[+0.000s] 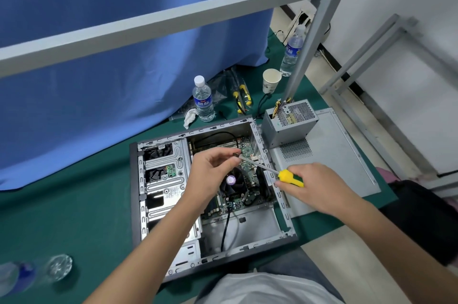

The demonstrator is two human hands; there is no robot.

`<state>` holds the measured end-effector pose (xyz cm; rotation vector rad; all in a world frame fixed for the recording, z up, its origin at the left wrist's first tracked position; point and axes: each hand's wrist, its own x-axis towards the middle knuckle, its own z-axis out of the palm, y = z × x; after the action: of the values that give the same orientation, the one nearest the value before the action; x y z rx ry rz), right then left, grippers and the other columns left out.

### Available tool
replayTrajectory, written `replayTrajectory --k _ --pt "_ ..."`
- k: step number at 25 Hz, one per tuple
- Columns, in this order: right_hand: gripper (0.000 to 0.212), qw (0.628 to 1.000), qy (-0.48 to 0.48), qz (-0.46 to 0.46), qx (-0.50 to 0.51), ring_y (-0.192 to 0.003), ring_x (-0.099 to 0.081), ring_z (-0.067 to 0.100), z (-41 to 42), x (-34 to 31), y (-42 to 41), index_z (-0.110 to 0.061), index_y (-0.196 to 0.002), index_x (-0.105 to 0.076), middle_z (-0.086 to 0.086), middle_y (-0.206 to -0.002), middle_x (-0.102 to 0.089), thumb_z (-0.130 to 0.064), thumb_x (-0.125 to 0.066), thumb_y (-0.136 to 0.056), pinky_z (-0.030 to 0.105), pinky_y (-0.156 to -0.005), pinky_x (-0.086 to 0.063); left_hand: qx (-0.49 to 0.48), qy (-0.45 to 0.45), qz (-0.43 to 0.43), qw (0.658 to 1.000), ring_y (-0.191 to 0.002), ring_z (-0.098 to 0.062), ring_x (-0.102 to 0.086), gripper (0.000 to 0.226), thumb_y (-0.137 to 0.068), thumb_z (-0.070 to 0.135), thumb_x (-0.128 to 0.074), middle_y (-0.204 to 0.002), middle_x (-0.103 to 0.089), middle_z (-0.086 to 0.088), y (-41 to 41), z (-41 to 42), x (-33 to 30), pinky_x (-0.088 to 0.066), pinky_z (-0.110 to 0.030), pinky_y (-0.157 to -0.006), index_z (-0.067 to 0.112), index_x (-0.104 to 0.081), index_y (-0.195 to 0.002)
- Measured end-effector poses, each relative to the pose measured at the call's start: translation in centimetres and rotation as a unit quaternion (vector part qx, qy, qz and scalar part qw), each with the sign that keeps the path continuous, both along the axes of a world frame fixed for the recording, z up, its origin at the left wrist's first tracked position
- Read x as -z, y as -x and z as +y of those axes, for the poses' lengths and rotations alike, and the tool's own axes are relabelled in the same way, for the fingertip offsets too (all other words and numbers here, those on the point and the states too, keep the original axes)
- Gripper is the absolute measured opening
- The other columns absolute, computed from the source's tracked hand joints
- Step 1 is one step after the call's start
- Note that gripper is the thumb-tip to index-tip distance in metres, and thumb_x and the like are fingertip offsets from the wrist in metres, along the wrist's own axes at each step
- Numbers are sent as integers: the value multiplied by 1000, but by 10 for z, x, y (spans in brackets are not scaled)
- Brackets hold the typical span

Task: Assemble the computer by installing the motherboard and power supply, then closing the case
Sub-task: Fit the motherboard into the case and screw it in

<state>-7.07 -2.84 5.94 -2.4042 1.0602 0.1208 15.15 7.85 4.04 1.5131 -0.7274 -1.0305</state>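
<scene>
An open grey computer case (138,194) lies flat on a green mat. The motherboard (247,174) with its round fan sits inside. My right hand (314,187) grips the yellow-green handle of a screwdriver (290,178) above the case's right wall. Its shaft runs up-left to my left hand (210,172), which pinches a small screw (236,154) at the tip. The grey power supply (288,124) stands outside the case, on the side panel (347,167) to the right.
Two water bottles (203,100) (292,52), a paper cup (271,80) and yellow-handled pliers (241,96) lie behind the case. A blue curtain (111,55) hangs at left, and grey metal frame bars (307,31) cross above. Another bottle (32,274) lies at bottom left.
</scene>
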Motion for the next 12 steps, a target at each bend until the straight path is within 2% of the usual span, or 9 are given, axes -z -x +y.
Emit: replayTrajectory --k 6,12 --pt "44 1000 19 6 0 -52 -48 4 -8 2 3 -32 -58 -42 -8 -53 -50 -58 -58 -90 23 -48 -27 9 7 2 1000 -89 -20 -73 22 -83 7 -76 -91 -77 -1 -1 -6 7 -57 -27 -82 26 -77 -94" --pt "44 998 43 39 -8 -52 -48 3 -17 5 6 -32 -60 -40 -9 -56 -50 -58 -56 -91 23 -47 -27 15 -1 2 1000 -84 -12 -72 21 -82 6 -77 -89 -77 1 -1 -14 14 -54 -19 -75 25 -77 -91"
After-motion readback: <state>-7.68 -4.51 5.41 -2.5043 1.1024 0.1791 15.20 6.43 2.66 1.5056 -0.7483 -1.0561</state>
